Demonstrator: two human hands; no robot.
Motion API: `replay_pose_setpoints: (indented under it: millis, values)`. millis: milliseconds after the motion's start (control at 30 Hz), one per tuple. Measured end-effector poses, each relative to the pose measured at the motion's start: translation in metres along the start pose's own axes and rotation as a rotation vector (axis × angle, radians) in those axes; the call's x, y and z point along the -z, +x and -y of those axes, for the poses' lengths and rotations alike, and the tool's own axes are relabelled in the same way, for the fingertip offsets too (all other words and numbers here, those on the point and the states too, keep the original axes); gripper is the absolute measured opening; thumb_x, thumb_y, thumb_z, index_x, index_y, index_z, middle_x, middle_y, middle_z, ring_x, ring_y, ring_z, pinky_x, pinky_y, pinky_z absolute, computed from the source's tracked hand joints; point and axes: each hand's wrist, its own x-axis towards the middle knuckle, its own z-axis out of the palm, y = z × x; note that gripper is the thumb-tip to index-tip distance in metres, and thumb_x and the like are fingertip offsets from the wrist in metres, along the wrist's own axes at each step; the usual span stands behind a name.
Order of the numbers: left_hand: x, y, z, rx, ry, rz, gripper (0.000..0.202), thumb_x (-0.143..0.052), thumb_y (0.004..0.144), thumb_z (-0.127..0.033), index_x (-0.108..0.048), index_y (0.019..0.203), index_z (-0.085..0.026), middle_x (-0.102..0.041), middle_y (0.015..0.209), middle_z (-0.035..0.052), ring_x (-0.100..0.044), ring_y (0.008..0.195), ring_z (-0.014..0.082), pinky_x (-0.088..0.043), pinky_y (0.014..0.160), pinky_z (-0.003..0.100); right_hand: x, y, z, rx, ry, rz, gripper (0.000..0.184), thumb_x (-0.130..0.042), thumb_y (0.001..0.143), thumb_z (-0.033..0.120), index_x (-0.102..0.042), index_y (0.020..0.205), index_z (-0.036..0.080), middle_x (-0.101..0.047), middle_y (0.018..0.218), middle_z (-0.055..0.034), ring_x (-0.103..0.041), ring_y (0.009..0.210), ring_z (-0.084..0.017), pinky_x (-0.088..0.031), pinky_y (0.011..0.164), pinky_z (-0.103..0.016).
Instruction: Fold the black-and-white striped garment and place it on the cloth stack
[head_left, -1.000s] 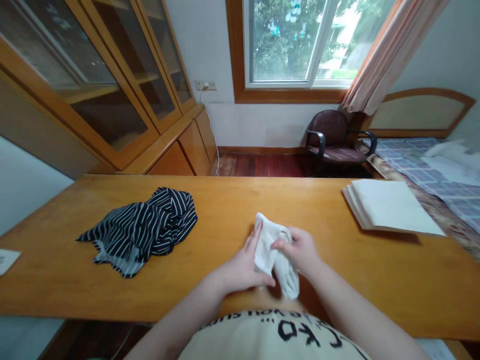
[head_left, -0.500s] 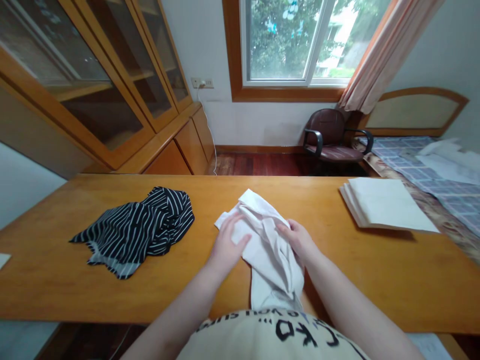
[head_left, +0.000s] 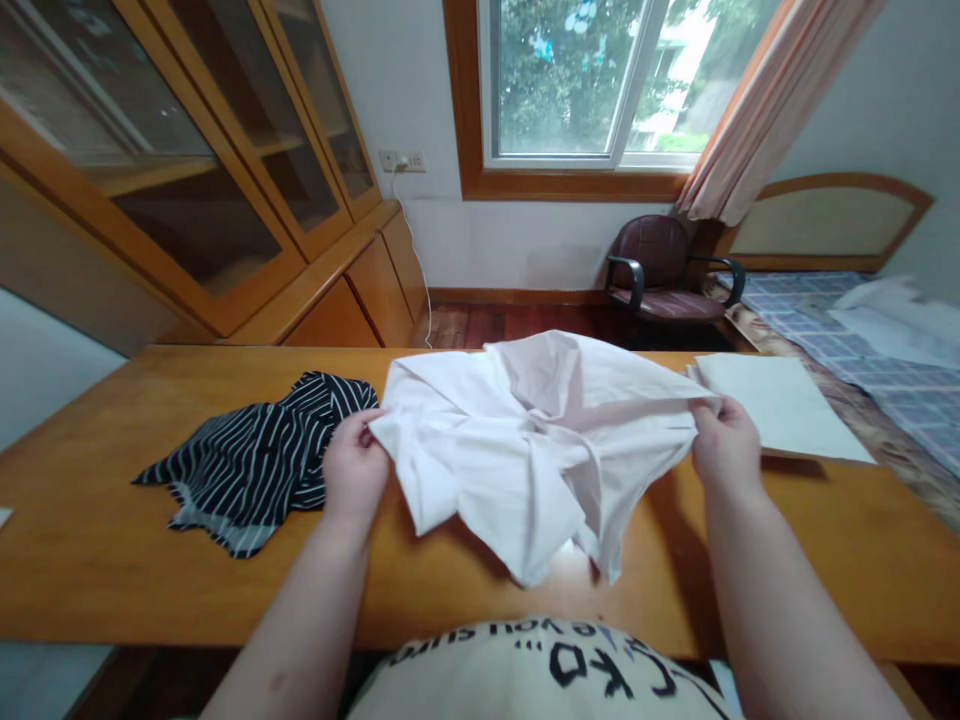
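A white shirt (head_left: 495, 450) is stretched wide between my hands, lifted off the table with its lower folds hanging. My left hand (head_left: 356, 462) pinches its left end, close to the black-and-white striped garment (head_left: 262, 460) that lies crumpled on the table. At the opposite end, my right hand (head_left: 726, 445) is closed on the shirt's edge, in front of a stack of white folded sheets or boards (head_left: 780, 405). Creases hide the shirt's exact layout.
The wooden table (head_left: 247, 600) runs across the view, with my body against its near edge. Beyond it are a glass-fronted cabinet (head_left: 300, 250), a dark red armchair (head_left: 656, 265) and a bed (head_left: 847, 330). A small white item (head_left: 4, 516) shows at the far left.
The white shirt was bunched on the table under both hands. Now it is raised and pulled out sideways, my left hand having moved left and my right hand right.
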Motion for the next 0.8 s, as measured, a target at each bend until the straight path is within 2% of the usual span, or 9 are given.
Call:
replay_pose_setpoints:
  millis: [133,233,300,400,433,500,600,667,800]
  values:
    - [0.017,0.023,0.035,0.193,0.014,-0.03,0.033,-0.059,0.076,-0.027,-0.059,0.107,-0.017,-0.067,0.103,0.0103,-0.066,0.086,0.0227,-0.055,0.079,0.039,0.021,0.016,-0.01,0.027,-0.466,0.062,0.029,-0.057,0.073,0.034,-0.066,0.091,0.013,-0.064,0.077,-0.0091,-0.058,0.073,-0.023,-0.045,0.07,-0.035]
    - [0.01,0.01,0.043,0.178,0.07,0.016,0.041,-0.053,0.079,-0.03,-0.057,0.118,-0.018,-0.059,0.123,0.0133,-0.062,0.104,0.0239,-0.048,0.095,0.042,0.008,-0.012,-0.012,0.317,-0.558,0.181,0.041,-0.052,0.078,0.034,-0.061,0.112,0.012,-0.063,0.109,-0.0169,-0.057,0.104,-0.028,-0.042,0.091,-0.042]
    - [-0.003,-0.008,0.035,0.033,0.121,0.19,0.046,-0.048,0.082,-0.034,-0.055,0.125,-0.02,-0.052,0.134,0.0127,-0.051,0.123,0.0249,-0.039,0.106,0.043,-0.01,-0.042,-0.013,0.438,-0.55,0.432,0.054,-0.053,0.08,0.04,-0.051,0.129,0.015,-0.052,0.131,-0.0175,-0.048,0.122,-0.028,-0.037,0.1,-0.044]
    - [-0.025,-0.038,0.013,-0.176,0.289,0.687,0.055,-0.057,0.077,-0.037,-0.052,0.13,-0.025,-0.049,0.14,0.0093,-0.036,0.135,0.0286,-0.025,0.112,0.052,-0.037,-0.08,-0.016,0.378,-0.751,0.863,0.066,-0.064,0.075,0.044,-0.048,0.135,0.023,-0.033,0.149,-0.0156,-0.031,0.136,-0.034,-0.03,0.103,-0.055]
    - [-0.031,-0.046,0.006,-0.204,0.361,0.798,0.054,-0.06,0.075,-0.035,-0.055,0.128,-0.026,-0.054,0.136,0.009,-0.039,0.133,0.03,-0.022,0.112,0.056,-0.044,-0.087,-0.017,0.364,-0.826,0.915,0.061,-0.065,0.075,0.042,-0.052,0.132,0.024,-0.032,0.15,-0.0141,-0.027,0.137,-0.037,-0.028,0.102,-0.059]
    - [-0.039,-0.054,-0.004,-0.237,0.466,0.858,0.04,-0.059,0.077,-0.027,-0.064,0.116,-0.025,-0.065,0.119,0.0086,-0.052,0.119,0.0292,-0.021,0.111,0.059,-0.05,-0.089,-0.019,0.38,-0.871,0.932,0.04,-0.06,0.08,0.035,-0.063,0.118,0.024,-0.043,0.144,-0.0122,-0.034,0.133,-0.037,-0.03,0.101,-0.057]
    - [-0.03,-0.046,-0.01,-0.285,0.422,0.713,0.026,-0.048,0.084,-0.024,-0.071,0.097,-0.022,-0.071,0.098,0.0073,-0.063,0.098,0.0236,-0.04,0.101,0.046,-0.043,-0.072,-0.014,0.402,-0.767,0.884,0.027,-0.049,0.083,0.022,-0.07,0.101,0.022,-0.065,0.116,-0.0104,-0.057,0.108,-0.027,-0.042,0.091,-0.041]
    - [-0.012,-0.033,-0.014,-0.327,0.338,0.506,0.027,-0.047,0.086,-0.028,-0.072,0.095,-0.022,-0.071,0.098,0.0062,-0.064,0.096,0.0216,-0.048,0.093,0.038,-0.03,-0.058,-0.003,0.4,-0.692,0.787,0.027,-0.049,0.08,0.021,-0.071,0.095,0.023,-0.069,0.101,-0.008,-0.062,0.092,-0.024,-0.046,0.082,-0.036]
    - [0.03,-0.004,-0.03,-0.313,0.258,0.065,0.023,-0.054,0.082,-0.032,-0.073,0.091,-0.023,-0.072,0.098,0.0028,-0.064,0.097,0.0205,-0.047,0.097,0.037,-0.002,-0.035,0.032,0.52,-0.436,0.693,0.021,-0.054,0.075,0.031,-0.072,0.084,0.024,-0.068,0.086,-0.0055,-0.062,0.082,-0.022,-0.047,0.074,-0.033]
